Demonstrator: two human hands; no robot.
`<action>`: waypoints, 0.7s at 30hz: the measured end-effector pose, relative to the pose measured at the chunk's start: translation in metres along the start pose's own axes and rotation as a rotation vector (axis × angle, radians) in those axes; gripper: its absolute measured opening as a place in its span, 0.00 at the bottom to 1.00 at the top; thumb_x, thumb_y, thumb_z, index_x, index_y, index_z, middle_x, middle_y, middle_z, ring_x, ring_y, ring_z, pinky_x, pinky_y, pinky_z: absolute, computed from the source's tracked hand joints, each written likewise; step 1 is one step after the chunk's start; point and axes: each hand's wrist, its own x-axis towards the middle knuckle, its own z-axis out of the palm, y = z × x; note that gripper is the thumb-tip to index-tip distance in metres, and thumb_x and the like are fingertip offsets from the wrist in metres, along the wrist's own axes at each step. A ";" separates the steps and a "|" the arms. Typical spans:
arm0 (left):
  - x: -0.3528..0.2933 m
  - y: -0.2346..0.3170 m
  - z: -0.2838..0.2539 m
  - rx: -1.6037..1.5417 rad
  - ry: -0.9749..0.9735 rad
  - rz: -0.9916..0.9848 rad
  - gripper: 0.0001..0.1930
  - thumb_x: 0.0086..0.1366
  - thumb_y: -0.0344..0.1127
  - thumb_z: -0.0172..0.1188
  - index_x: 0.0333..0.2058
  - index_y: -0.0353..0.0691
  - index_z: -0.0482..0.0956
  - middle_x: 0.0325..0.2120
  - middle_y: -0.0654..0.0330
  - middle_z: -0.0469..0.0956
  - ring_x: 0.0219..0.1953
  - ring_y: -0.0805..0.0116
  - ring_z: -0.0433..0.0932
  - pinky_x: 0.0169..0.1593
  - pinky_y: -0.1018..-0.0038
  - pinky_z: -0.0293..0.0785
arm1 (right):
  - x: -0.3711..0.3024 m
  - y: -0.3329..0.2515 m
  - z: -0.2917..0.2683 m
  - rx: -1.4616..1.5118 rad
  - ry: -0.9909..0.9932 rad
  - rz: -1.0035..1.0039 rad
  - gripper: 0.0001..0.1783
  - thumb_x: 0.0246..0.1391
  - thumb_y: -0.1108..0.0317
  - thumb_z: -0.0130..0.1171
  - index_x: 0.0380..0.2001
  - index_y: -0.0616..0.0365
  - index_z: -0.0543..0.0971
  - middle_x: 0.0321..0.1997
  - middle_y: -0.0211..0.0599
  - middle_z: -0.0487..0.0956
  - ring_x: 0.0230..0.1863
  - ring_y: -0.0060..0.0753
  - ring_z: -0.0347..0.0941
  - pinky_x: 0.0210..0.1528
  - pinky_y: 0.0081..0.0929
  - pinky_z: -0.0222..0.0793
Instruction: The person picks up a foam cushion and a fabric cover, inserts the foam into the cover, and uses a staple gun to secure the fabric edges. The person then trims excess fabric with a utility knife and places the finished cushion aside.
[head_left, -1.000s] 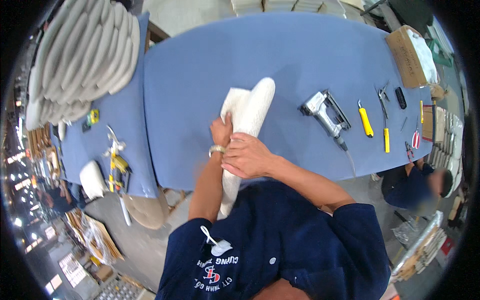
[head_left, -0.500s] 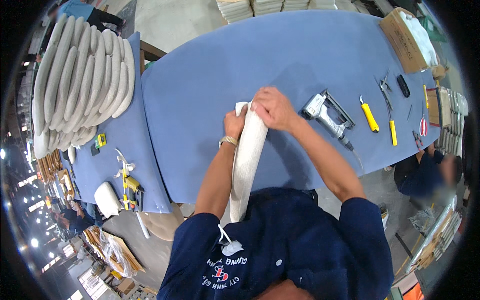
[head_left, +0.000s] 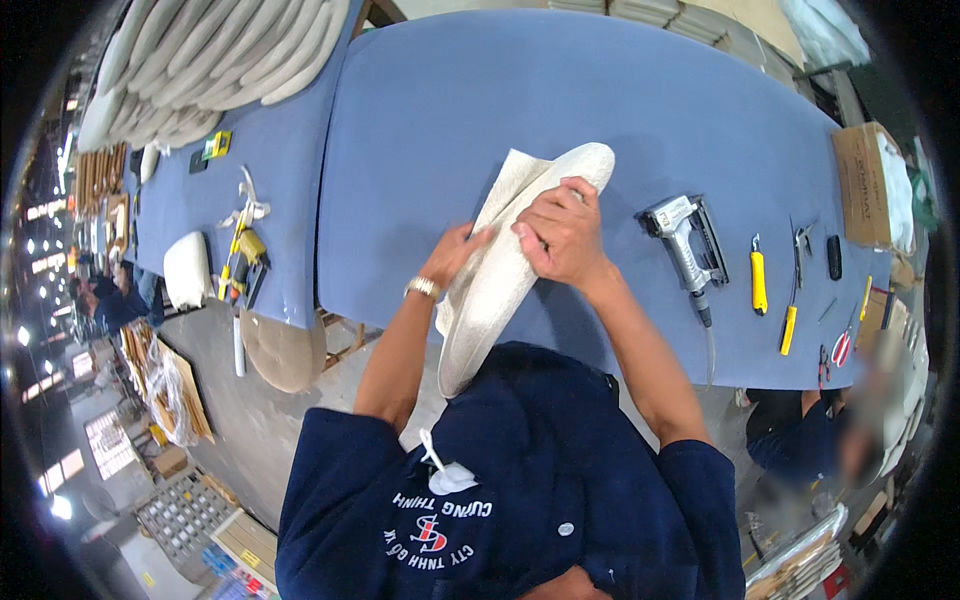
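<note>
An upholstered seat pad (head_left: 500, 285) in pale beige fabric stands tilted on its edge against my body, its far end leaning right. A loose fabric flap (head_left: 507, 180) sticks out along its left side. My right hand (head_left: 565, 232) is closed over the pad's upper edge near the far end, fingers curled round it. On the left side, my left hand (head_left: 458, 252) grips the pad by the flap, its fingertips partly hidden behind the fabric. To the right of the pad, a silver staple gun (head_left: 685, 240) with a hose lies on the blue-covered table (head_left: 420, 120).
Right of the staple gun lie a yellow-handled tool (head_left: 758, 280), pliers (head_left: 800, 245) and red-handled scissors (head_left: 841, 348). A cardboard box (head_left: 862, 185) stands at the far right. Stacked beige pads (head_left: 215, 60) fill the far left, near a tape measure (head_left: 216, 145). A co-worker (head_left: 800, 430) is at the right.
The pad's far end has swung right and its broad side has turned more into view, exposing the flap. My right hand has shifted nearer and right along the edge. The whole view has turned.
</note>
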 end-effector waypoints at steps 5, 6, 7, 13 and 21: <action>-0.071 -0.067 0.010 0.109 0.318 0.048 0.30 0.68 0.61 0.60 0.33 0.32 0.82 0.26 0.49 0.82 0.26 0.64 0.74 0.33 0.63 0.72 | 0.008 -0.008 -0.007 -0.037 -0.090 -0.035 0.09 0.53 0.62 0.61 0.23 0.50 0.85 0.28 0.22 0.84 0.41 0.26 0.78 0.61 0.42 0.59; -0.077 -0.071 0.017 0.145 0.395 0.024 0.30 0.69 0.60 0.58 0.31 0.32 0.82 0.24 0.47 0.81 0.24 0.61 0.73 0.32 0.62 0.71 | 0.008 -0.012 -0.006 -0.055 -0.124 -0.056 0.09 0.54 0.62 0.61 0.24 0.49 0.85 0.28 0.22 0.84 0.41 0.26 0.78 0.61 0.43 0.59; -0.074 -0.071 0.022 0.241 0.468 0.100 0.29 0.70 0.57 0.57 0.28 0.31 0.79 0.22 0.41 0.77 0.22 0.48 0.73 0.31 0.58 0.70 | 0.008 -0.017 -0.004 -0.074 -0.156 -0.076 0.09 0.54 0.61 0.61 0.24 0.49 0.85 0.28 0.23 0.84 0.41 0.27 0.78 0.61 0.43 0.60; -0.070 -0.071 0.026 0.232 0.572 0.172 0.27 0.71 0.55 0.57 0.26 0.34 0.81 0.24 0.39 0.78 0.32 0.33 0.77 0.34 0.50 0.72 | -0.004 -0.089 0.025 -0.090 -0.343 -0.188 0.14 0.54 0.58 0.61 0.21 0.53 0.84 0.26 0.28 0.83 0.37 0.31 0.77 0.56 0.43 0.66; -0.067 -0.077 0.018 0.237 0.600 0.168 0.25 0.70 0.52 0.59 0.25 0.34 0.80 0.23 0.40 0.78 0.30 0.33 0.76 0.34 0.49 0.72 | -0.039 -0.147 0.055 0.090 -0.488 -0.322 0.14 0.53 0.54 0.62 0.26 0.52 0.85 0.30 0.30 0.83 0.44 0.31 0.77 0.62 0.40 0.64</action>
